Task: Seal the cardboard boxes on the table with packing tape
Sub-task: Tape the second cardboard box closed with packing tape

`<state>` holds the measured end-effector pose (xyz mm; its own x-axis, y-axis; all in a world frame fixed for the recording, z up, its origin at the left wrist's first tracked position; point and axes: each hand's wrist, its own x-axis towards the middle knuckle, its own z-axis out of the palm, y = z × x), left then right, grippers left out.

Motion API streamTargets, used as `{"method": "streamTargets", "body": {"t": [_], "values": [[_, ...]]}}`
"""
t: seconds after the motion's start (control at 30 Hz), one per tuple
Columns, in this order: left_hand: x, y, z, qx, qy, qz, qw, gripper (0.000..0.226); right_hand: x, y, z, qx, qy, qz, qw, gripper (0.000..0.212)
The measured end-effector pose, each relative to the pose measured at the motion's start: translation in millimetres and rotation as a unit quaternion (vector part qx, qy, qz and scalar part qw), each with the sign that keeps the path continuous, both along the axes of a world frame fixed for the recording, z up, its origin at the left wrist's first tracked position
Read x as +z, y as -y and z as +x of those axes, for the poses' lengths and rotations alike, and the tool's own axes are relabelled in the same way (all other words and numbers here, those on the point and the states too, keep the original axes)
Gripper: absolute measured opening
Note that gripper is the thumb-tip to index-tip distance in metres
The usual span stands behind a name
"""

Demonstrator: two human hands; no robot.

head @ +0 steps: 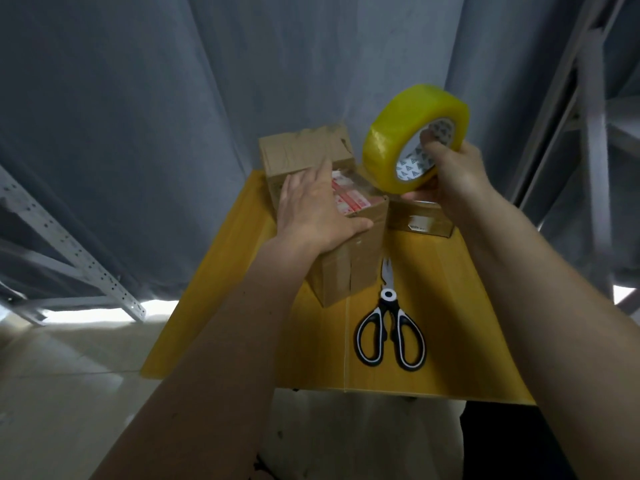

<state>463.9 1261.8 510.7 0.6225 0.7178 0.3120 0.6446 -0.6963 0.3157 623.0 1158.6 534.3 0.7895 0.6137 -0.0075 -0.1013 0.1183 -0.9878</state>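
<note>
- the left hand (317, 211) lies flat, fingers straight, on top of the nearest cardboard box (349, 268), pressing it down onto the yellow tabletop (450, 323); nothing is curled round anything there.
- the right hand (453, 174) grips the roll of packing tape (401, 140), fingers hooked through its core, and holds it in the air, well above the tabletop.
- seen from the pressed box, the roll hangs at about two o'clock, just past the box's far right corner; a clear strip seems to run from the roll down to that corner, though the glare makes it hard to tell for sure.
- the box's top runs long from seven o'clock to one o'clock, so i judge the tape must be drawn back along that line towards the person, with the right hand the nearer one for the pull.
- a second box (304, 150), wrinkled with tape, sits touching at eleven o'clock; a third box (420, 220) lies at three o'clock, half hidden under the right hand.
- scissors (389, 327) rest on the tabletop at five o'clock of the box, blades pointing away, nearer the right arm.
</note>
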Motion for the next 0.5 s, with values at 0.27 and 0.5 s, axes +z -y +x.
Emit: {"method": "streamTargets", "body": {"t": [0.27,0.5], "values": [[-0.1,0.6,-1.6,0.012,-0.020,0.003,1.000,0.122,-20.9,1.5,20.5,-0.076,-0.018,0.004,0.997,0.026],[3.0,0.3,-3.8,0.002,-0.040,0.014,0.999,0.115,-63.4,-0.7,20.1,-0.008,-0.117,-0.045,0.992,0.026]]}}
